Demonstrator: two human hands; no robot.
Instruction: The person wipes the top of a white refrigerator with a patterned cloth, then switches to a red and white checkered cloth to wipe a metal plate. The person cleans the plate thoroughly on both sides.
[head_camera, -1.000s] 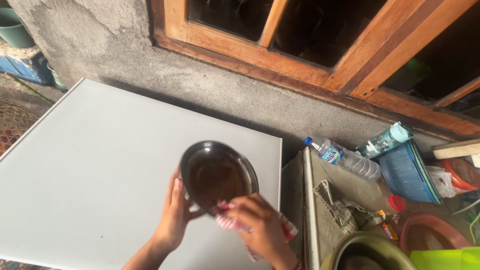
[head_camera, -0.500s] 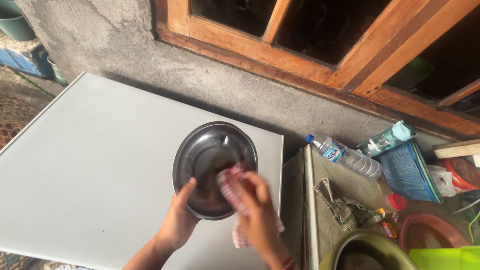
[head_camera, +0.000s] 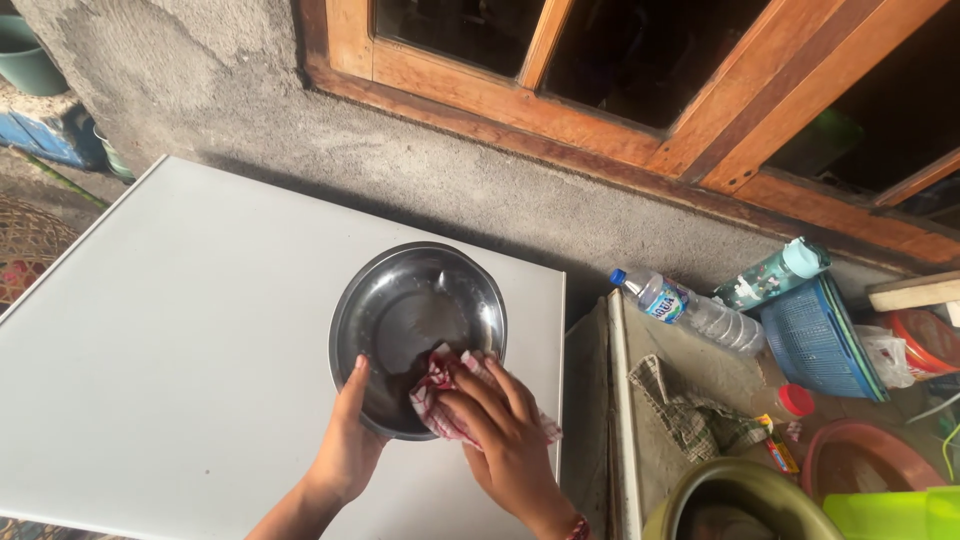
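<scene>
My left hand (head_camera: 348, 448) grips the near-left rim of the steel bowl (head_camera: 415, 320), thumb hooked over the edge onto the inner wall, other fingers under the bowl and hidden. My right hand (head_camera: 505, 432) has its fingers spread and bent, pressing a red-and-white checked cloth (head_camera: 440, 395) against the bowl's near inner wall. Cloth is bunched under the fingertips, with 1 corner trailing out over the rim toward my wrist.

Bowl: round, shallow, dull grey metal, wide rolled rim. Inside is dark with a bright glare patch on the far wall and a few pale specks near it. It is tipped a little toward me, near edge in my left hand. Whether the far edge touches the surface, I cannot tell.

Bowl sits over the right end of a flat white tabletop (head_camera: 180, 340), close to its right edge. The table stands against a rough grey wall (head_camera: 420, 170) under a wooden window frame (head_camera: 600, 130).

Right of the table, on a lower ledge: a clear plastic bottle with blue cap (head_camera: 688, 310) lying on its side, a teal flask (head_camera: 772, 278) leaning on a blue basket (head_camera: 820, 345), a crumpled checked rag (head_camera: 690, 412), and a brass-coloured pot (head_camera: 735, 500) at the bottom edge.
</scene>
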